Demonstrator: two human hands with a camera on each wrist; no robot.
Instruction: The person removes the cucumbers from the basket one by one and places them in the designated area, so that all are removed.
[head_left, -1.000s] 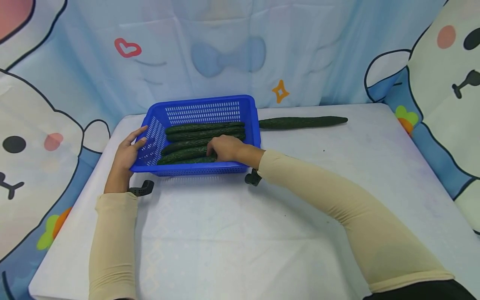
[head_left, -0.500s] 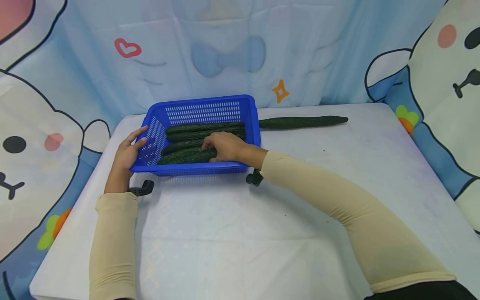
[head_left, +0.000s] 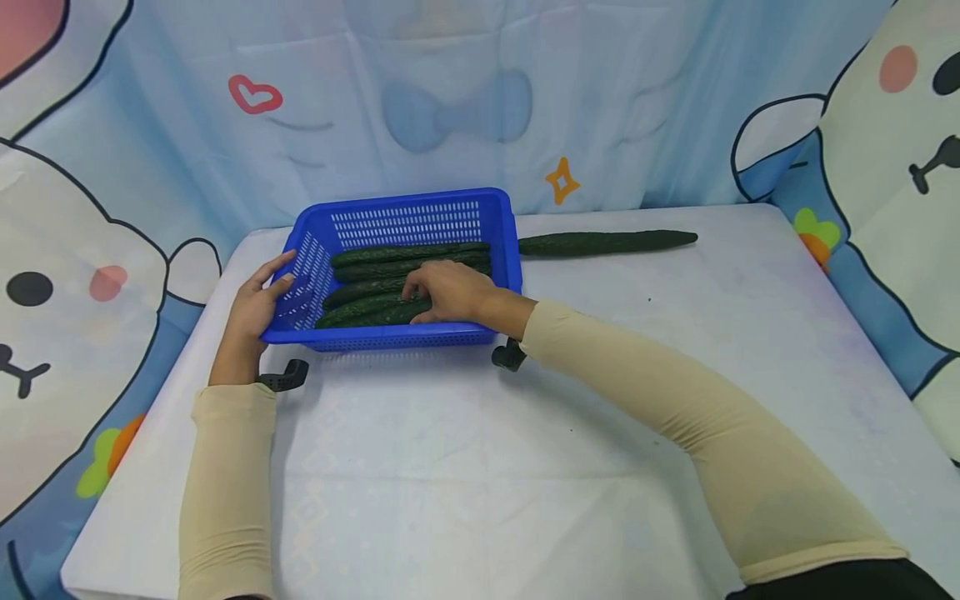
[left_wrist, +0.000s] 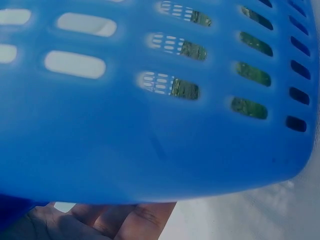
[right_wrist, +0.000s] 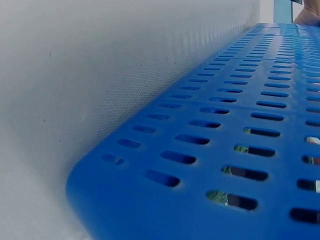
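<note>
A blue perforated plastic basket (head_left: 390,336) stands at the back of the table with several dark green cucumbers (head_left: 367,314) lying side by side in it. My left hand (head_left: 252,315) holds the basket's left end; in the left wrist view its fingers (left_wrist: 145,220) show below the basket wall (left_wrist: 95,155). Inside the basket, my right hand (head_left: 456,292) reaches over the front side, its thumb and forefinger curled about the nearest cucumber. The remaining right fingers are mostly hidden. The right wrist view shows only the basket's outer side (right_wrist: 130,185), not the grip.
One more cucumber (head_left: 607,243) lies on the white tablecloth (head_left: 465,467) right of the basket, its left end against or behind the basket wall. A blue cartoon curtain (head_left: 450,50) hangs along the back edge of the table.
The right hand's fingers have shifted slightly left and away from me, spreading across the front cucumber. The left hand and basket have stayed put.
</note>
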